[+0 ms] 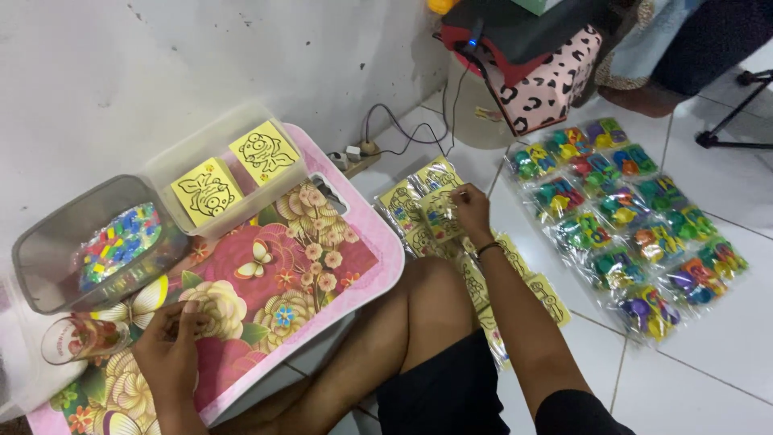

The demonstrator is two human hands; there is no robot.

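Right now, seen from the head camera, my right hand reaches out over the white tiled floor and pinches a yellow picture card in a clear sleeve between fingertips and thumb, at the top of a loose heap of sleeved cards that trails back beside my bent knee. My left hand rests on the pink floral lap tray, fingers curled at its near edge; whether it grips anything I cannot tell. Just beside that hand lies a small glass cup on its side. Further up the tray sits a grey tub holding small multicoloured pieces, and next to it a clear box with two yellow cards standing in it, each printed with a black line drawing. Well off to the right, rows of clear bags of bright plastic toys lie on the tiles. Near the wall, a power strip with cables.
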